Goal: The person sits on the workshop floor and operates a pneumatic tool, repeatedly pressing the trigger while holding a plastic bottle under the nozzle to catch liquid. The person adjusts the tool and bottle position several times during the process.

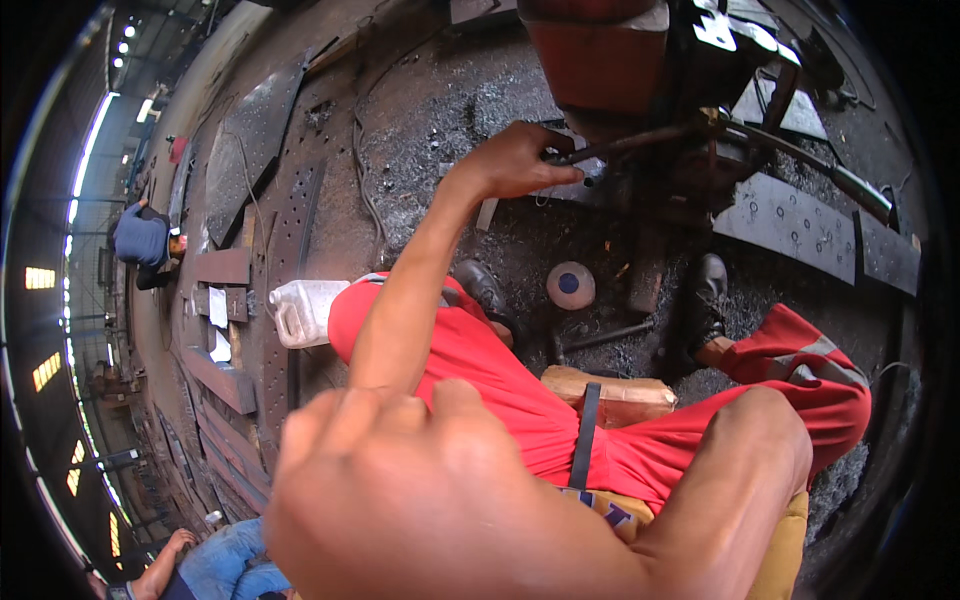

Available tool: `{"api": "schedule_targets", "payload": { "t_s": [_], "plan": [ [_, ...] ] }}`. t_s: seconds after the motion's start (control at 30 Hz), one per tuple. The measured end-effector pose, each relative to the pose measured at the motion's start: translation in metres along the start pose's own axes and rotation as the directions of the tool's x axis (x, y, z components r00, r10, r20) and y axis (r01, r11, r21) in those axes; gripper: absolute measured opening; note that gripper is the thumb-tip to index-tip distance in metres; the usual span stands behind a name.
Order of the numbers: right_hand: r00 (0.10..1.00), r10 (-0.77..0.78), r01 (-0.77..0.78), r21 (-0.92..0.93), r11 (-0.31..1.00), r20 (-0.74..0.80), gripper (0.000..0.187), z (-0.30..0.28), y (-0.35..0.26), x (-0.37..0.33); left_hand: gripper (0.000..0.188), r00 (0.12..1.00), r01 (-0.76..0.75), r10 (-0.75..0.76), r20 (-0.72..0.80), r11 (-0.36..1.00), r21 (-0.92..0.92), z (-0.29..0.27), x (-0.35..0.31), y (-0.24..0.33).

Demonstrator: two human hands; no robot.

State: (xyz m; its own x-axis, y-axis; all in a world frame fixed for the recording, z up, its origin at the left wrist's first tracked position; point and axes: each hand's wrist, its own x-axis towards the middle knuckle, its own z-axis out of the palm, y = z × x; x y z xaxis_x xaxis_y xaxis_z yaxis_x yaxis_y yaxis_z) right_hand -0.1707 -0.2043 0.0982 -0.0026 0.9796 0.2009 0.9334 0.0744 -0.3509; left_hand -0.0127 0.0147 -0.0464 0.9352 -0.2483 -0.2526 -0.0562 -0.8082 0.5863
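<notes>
My left hand (pixel 520 163) reaches out ahead and grips the end of a dark lever (pixel 640 140) on a machine with a reddish-brown housing (pixel 600 60). Thumb and fingers close round the lever. Close in front of me, large and blurred, is my right hand (pixel 400 480), raised with bent knuckles and curled fingers. Its palm side is hidden, so whatever it may hold does not show. A perforated metal plate (pixel 790 228) lies beside the machine, to the right of the lever. Below the lever, between my feet, is a small round translucent container (pixel 571 286).
A white plastic jug (pixel 305 312) stands by my left knee, and a wooden block (pixel 640 396) lies between my legs. Metal shavings cover the floor. Drilled plates (pixel 255 145) and a cable (pixel 365 180) lie left. One person (pixel 145 238) bends far left; another (pixel 225 555) is lower left.
</notes>
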Motion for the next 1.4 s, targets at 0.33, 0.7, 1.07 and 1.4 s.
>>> {"api": "schedule_targets", "payload": {
  "t_s": [0.33, 0.7, 1.07, 1.4],
  "plan": [
    [0.883, 0.281, -0.353, 0.136, 0.926, 0.375, 0.016, -0.009, 0.087, -0.032, 0.062, 0.999, -0.027, 0.026, -0.024, 0.998, -0.059, 0.007, 0.0, 0.007],
    [0.445, 0.754, -0.403, 0.644, 0.65, -0.483, 0.083, -0.018, 0.204, -0.223, 0.057, 0.998, -0.039, 0.038, -0.049, 0.999, -0.022, 0.006, -0.005, -0.001],
    [0.146, 0.762, 0.247, 0.769, 0.59, -0.631, 0.037, -0.034, 0.217, -0.203, 0.059, 0.999, -0.028, 0.027, -0.034, 0.999, -0.019, 0.006, -0.009, -0.001],
    [0.038, 0.646, 0.245, 0.634, 0.734, -0.762, 0.045, -0.039, 0.227, -0.198, 0.047, 0.999, 0.019, -0.019, -0.036, 1.0, -0.013, -0.005, -0.008, 0.024]
  ]
}}
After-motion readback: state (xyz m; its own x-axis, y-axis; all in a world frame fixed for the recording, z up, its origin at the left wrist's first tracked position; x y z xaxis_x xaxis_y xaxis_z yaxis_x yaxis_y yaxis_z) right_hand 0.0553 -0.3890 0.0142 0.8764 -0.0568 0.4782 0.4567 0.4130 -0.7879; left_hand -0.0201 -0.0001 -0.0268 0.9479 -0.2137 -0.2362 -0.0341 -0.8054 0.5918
